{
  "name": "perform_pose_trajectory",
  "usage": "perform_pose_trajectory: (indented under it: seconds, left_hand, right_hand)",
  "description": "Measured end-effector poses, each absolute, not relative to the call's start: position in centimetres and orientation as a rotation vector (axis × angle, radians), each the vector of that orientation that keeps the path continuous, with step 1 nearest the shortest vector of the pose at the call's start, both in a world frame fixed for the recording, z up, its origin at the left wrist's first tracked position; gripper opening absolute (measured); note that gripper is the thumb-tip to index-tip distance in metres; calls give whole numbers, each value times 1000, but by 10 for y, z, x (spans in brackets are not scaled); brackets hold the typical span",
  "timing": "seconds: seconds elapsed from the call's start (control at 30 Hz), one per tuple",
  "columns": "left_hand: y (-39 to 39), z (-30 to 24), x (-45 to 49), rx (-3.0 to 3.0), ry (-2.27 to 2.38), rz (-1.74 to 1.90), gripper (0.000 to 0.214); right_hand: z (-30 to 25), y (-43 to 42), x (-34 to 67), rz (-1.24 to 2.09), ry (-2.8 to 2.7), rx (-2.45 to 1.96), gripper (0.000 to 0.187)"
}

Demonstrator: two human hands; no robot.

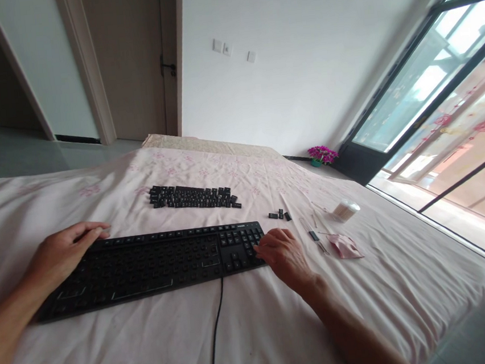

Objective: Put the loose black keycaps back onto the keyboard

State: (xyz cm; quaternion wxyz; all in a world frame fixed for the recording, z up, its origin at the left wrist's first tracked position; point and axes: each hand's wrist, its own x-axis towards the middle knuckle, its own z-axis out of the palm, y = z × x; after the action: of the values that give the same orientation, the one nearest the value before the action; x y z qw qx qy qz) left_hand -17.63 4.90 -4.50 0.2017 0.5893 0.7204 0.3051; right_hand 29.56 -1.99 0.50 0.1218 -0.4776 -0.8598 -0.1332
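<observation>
The step in hand appears to be work on the number pad at the right end of the black keyboard (pixel 156 264), which lies across the near part of the bed sheet (pixel 156 350). Its main block is bare of large keycaps, while the number pad and far row carry theirs. The left hand (pixel 66 247) rests at the far left corner, fingers extended, thumb close in; whether it grips the edge, I cannot tell. The right hand (pixel 286 258) is curled narrow over the number pad, and whether a key is pinched there is hidden. The next move likely calls for a steady left hand and a straight fingertip pull or press on 1 key.

As for containers, 1 clear tub (pixel 352 206) to the right holds a bundle of cotton swabs (pixel 343 213). Nearer lies a pink cloth (pixel 346 246), beside a thin tool with a black middle (pixel 313 236). Loose keycaps (pixel 190 199) lie in rows on the far side; a smaller group (pixel 274 215) sits right of them.
</observation>
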Motion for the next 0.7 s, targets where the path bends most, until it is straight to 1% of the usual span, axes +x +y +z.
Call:
perform_pose_trajectory:
  seconds: [0.23,0.43,0.6,0.7]
  left_hand:
    - [49,-46,-178,1638,2002,866,39]
    - [50,-47,-178,1621,2002,865,37]
    - [50,-47,-178,1615,2013,874,38]
    - [49,-46,-177,1602,2013,878,37]
  right_hand:
    - [1,-30,290,-473,-2569,-1471,14]
    - [-1,-37,286,-498,-2632,-1498,35]
    - [-3,-41,281,-500,-2677,-1488,42]
    - [-2,-39,286,-370,-2594,-1491,41]
